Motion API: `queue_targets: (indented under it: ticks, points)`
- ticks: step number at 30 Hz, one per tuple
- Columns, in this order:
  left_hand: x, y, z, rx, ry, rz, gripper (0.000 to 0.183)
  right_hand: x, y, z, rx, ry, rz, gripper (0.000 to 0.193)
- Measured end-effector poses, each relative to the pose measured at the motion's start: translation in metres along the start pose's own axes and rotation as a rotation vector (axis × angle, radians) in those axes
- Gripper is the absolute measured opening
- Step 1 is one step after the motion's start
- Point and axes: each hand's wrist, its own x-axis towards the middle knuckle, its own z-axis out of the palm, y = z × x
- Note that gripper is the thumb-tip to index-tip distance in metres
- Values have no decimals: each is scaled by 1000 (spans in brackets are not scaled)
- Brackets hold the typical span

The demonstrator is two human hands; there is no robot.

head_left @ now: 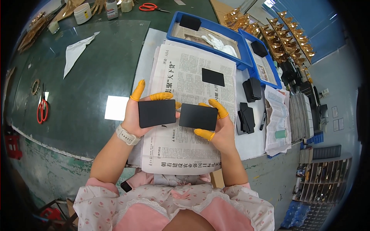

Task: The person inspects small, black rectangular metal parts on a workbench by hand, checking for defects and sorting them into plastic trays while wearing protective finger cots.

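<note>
Two flat black rectangular plates are held side by side above a spread newspaper [185, 148]. My left hand [132, 114], with yellow finger cots and a pale wristwatch, supports the left plate [157, 113] on its palm and fingers; the thumb sticks out from it. In my right hand [224, 133], also in yellow finger cots, the right plate [198, 116] is gripped by its right end. Their inner edges are close together, with a fingertip showing between them. Farther up on the newspaper lies another black plate [213, 77].
Right of the newspaper sit stacks of black plates [252, 89] and a black marker [263, 121]. Beyond are a blue tray [172, 29] with white gloves and a second blue tray [275, 85]. Red-handled scissors [43, 109] and a white cloth [77, 52] lie on the left.
</note>
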Motion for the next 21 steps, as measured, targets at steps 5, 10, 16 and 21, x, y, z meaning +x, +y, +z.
queue_targets:
  ticks: [5,10,16,21]
  points:
    - [0,0,1,13,14,3,90,0,-1,1,-4,2,8,95]
    - [-1,0,0,13,23,12,90,0,0,1,4,2,11,95]
    - [3,-6,9,-19,70,6,91,-5,-1,-6,-26,34,-37,93]
    - [3,-7,8,-62,48,2,93,-12,14,-82,-414,509,-211,80]
